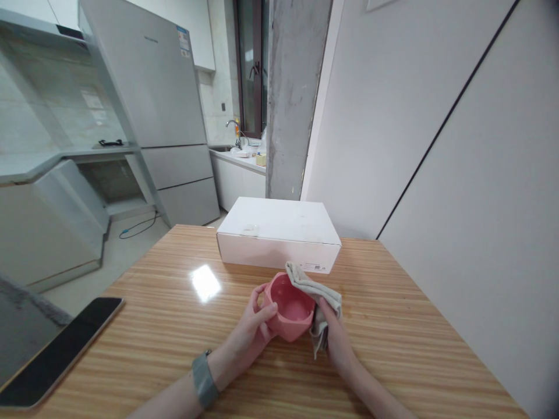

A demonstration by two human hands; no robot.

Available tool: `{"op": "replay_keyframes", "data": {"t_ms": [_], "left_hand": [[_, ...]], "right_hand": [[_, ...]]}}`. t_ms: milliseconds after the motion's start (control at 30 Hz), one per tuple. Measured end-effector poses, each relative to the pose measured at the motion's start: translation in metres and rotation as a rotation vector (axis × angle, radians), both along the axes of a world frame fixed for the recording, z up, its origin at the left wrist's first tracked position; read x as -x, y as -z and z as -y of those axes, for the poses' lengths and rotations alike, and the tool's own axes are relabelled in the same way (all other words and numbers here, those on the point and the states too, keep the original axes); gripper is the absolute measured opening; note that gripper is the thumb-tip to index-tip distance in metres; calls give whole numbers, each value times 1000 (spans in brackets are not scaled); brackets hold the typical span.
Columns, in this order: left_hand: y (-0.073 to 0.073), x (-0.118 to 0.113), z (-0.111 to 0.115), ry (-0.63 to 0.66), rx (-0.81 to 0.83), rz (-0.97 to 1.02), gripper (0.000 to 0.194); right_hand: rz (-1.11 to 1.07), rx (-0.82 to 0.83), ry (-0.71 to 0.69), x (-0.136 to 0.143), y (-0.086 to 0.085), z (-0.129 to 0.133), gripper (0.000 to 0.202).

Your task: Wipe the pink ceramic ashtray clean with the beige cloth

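Observation:
A pink bowl with an angular rim [290,311] is tilted so its hollow faces me, above the wooden table [174,326]. My left hand [257,320] grips its left side, thumb over the near rim and fingers behind. Folded in my right hand [334,331] is a light grey-beige cloth [321,294], pressed against the bowl's right side and lapping over its far right rim. The fingers of my right hand are partly hidden by the cloth. A grey band circles my left wrist.
A white cardboard box [277,221] stands just beyond the bowl at the table's far side. At the left edge lies a dark flat phone-like slab [61,352]. A white wall [458,233] borders the right; a fridge [152,87] stands farther back.

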State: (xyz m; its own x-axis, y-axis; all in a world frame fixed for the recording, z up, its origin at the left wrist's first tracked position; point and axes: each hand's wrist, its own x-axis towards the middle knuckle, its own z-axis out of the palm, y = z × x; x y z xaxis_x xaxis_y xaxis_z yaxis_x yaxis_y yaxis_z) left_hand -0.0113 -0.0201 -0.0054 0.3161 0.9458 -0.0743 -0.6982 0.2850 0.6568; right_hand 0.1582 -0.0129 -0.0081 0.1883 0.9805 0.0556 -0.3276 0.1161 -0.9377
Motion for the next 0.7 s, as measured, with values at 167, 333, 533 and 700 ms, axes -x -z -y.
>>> {"op": "replay_keyframes", "data": {"t_ms": [167,333,533,700], "left_hand": [[1,0,1,27,-12,-167,69],[-2,4,-3,89,-97,-248,62],[-4,8,-11,217,78,-135,52],[-4,5,-7,133,102,-133,46]], "right_hand": [[-117,128,-54,4,-14,-1,38],[-190,226,-85,4,-18,2,38],[-226,255,-104,1,-16,1,44],[-146,181,-56,-3,-10,-4,42]]}}
